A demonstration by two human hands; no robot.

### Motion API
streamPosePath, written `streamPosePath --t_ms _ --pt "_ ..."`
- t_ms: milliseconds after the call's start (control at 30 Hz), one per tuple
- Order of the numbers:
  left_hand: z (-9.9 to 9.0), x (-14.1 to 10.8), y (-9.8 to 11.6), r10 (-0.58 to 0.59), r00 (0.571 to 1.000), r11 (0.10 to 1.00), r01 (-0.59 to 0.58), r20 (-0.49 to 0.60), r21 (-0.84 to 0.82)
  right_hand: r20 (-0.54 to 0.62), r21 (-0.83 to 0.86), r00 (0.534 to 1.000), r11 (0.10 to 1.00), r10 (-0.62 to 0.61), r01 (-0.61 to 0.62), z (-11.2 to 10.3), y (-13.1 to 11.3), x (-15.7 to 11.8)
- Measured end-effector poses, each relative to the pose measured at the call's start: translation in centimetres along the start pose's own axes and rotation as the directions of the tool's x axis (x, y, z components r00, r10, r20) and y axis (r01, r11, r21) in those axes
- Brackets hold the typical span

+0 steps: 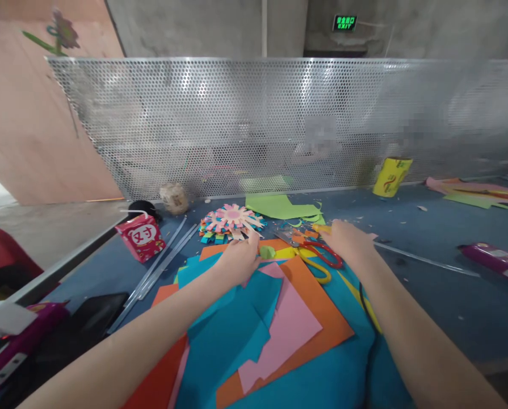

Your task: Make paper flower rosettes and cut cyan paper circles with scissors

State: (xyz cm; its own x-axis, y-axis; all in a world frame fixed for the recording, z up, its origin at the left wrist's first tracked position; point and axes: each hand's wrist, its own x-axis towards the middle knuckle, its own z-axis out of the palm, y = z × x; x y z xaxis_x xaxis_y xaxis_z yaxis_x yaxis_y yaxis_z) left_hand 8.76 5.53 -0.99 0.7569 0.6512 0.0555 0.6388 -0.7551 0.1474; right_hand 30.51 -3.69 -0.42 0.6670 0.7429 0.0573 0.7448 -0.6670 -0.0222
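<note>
My left hand [239, 259] is closed, its fingertips pinching the edge of a small round green paper piece [268, 252]. Just behind it is a layered paper flower [231, 216] with fringed pink, blue and orange petals. My right hand [345, 241] is wrapped round a tool with a yellow tip [320, 228], apparently a glue gun; its body is hidden by the fingers. A black cord [369, 318] runs below that wrist. Between my hands lie scissors with red handles [324, 254] and scissors with yellow handles [317, 270], over blue [232, 335], pink [294, 329] and orange [317, 301] paper.
A red drink carton [142, 236] and clear glue sticks [160, 264] lie left; another clear stick [428, 259] is right. Purple glue guns [498, 261] sit at both sides. Green paper [279, 206], a yellow can [392, 177] and a perforated metal screen [219, 113] stand behind.
</note>
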Motion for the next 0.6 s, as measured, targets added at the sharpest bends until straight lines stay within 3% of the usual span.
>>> streamPosePath --t_ms 133,300,500,600 --pt "0.5 0.8 -0.9 -0.082 0.996 0.991 0.079 -0.026 -0.111 0.013 0.012 0.987 0.987 -0.162 0.162 -0.6 -2.4 -1.3" --pt "1.4 1.4 -2.1 -0.097 0.995 0.963 0.087 -0.025 -0.255 0.025 0.014 0.945 0.945 -0.327 0.327 -0.5 -3.6 -2.6" --pt "0.4 -1.8 -2.3 0.074 0.992 0.925 -0.031 0.099 -0.379 0.142 -0.062 0.950 0.955 -0.278 0.289 1.1 -3.4 -2.7" --pt "-0.2 -3.6 -1.8 0.144 0.979 0.925 -0.083 0.142 -0.370 0.137 -0.104 0.959 0.960 -0.246 0.261 1.4 -2.9 -2.3"
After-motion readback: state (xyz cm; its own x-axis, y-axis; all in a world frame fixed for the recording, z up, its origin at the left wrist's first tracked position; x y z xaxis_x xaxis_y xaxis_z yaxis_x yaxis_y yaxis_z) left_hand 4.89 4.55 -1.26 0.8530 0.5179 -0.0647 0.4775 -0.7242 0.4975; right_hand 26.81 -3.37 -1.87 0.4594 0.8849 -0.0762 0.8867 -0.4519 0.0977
